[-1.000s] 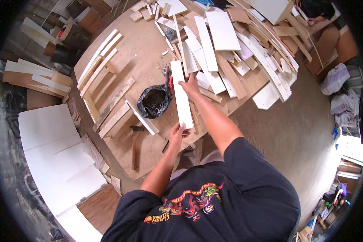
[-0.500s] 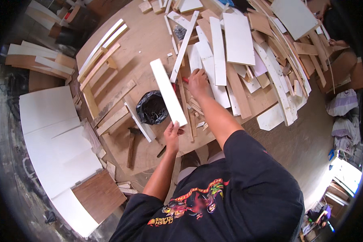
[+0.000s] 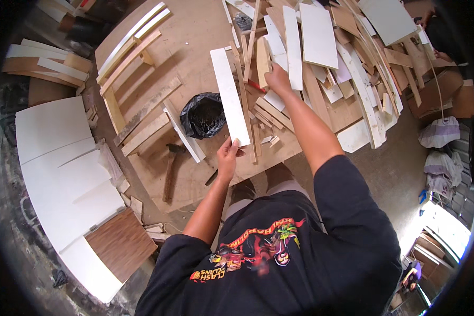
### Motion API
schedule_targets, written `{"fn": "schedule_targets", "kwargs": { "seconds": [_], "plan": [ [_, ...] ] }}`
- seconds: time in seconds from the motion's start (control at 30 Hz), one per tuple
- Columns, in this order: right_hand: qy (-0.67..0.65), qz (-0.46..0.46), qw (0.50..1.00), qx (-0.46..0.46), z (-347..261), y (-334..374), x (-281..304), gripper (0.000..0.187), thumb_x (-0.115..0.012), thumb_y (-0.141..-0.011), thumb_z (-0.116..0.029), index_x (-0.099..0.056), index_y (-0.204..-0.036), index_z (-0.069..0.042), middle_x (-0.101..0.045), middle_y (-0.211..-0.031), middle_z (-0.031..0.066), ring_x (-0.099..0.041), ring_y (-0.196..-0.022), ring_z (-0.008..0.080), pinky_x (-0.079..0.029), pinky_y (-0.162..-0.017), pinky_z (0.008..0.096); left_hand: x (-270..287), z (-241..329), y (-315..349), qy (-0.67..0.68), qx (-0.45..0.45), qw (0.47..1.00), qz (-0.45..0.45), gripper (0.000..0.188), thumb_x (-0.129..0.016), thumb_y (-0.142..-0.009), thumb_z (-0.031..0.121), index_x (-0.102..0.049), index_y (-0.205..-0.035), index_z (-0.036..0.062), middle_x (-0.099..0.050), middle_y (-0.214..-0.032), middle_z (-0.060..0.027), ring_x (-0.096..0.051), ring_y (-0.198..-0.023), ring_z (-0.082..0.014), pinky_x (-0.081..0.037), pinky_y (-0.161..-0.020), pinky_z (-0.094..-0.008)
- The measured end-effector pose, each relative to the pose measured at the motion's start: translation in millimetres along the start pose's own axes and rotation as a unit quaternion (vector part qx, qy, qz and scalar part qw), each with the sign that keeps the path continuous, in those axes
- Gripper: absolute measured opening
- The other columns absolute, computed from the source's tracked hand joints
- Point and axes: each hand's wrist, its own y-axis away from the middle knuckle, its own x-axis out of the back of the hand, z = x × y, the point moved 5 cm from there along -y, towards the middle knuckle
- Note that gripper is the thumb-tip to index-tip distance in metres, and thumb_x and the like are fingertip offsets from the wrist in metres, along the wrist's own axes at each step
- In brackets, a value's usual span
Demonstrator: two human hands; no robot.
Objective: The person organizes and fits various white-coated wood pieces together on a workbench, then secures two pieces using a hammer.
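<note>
My left hand (image 3: 228, 157) pinches the near end of a narrow white board (image 3: 230, 97), thumb on top. The board slants away from me, beside a bucket-like container lined with a black plastic bag (image 3: 199, 125), which has thin metal pieces, seemingly nails, inside. Farther off and to the right, my right hand (image 3: 277, 79) is closed on the edge of a short pale wood piece (image 3: 262, 58) at the border of the scrap pile. Something red and slim, like a tool handle (image 3: 256, 86), lies just left of that hand, partly covered by wood.
A hammer (image 3: 170, 171) lies near the worktable's (image 3: 189, 63) front left. A wooden frame (image 3: 126, 68) stands at the far left of the table. White boards and wood strips (image 3: 319, 37) pile up on the right. Another person's hand (image 3: 443, 55) shows at the far right.
My right hand has moved up and right, from beside the red object to the pale wood piece, which has come into sight. The white board has shifted slightly and stands straighter in view.
</note>
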Motion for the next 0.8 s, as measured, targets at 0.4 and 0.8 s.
{"fn": "schedule_targets", "kwargs": {
  "seconds": [0.4, 0.8],
  "plan": [
    [-0.011, 0.035, 0.999, -0.005, 32, 167, -14, 0.053, -0.062, -0.084, -0.013, -0.058, -0.136, -0.021, -0.064, -0.11, 0.0111, -0.058, -0.106, 0.0219, -0.048, -0.088, 0.036, -1, -11, 1, -0.006, 0.036, 0.998, -0.043, 0.036, -0.057, -0.101, 0.031, -0.063, -0.124, 0.0038, -0.068, -0.085, -0.0033, -0.058, -0.065, -0.0071, -0.047, -0.063, -0.0223],
    [0.363, 0.212, 0.907, 0.013, 114, 147, 63, 0.05, -0.059, -0.088, -0.035, -0.054, -0.127, -0.005, -0.044, -0.137, 0.021, -0.043, -0.127, 0.0416, -0.036, -0.103, 0.0576, -39, -8, -4, -0.013, 0.01, 0.999, -0.04, 0.037, -0.058, -0.1, 0.031, -0.063, -0.123, 0.0014, -0.068, -0.089, -0.0023, -0.06, -0.066, -0.0081, -0.046, -0.061, -0.0243]
  ]
}}
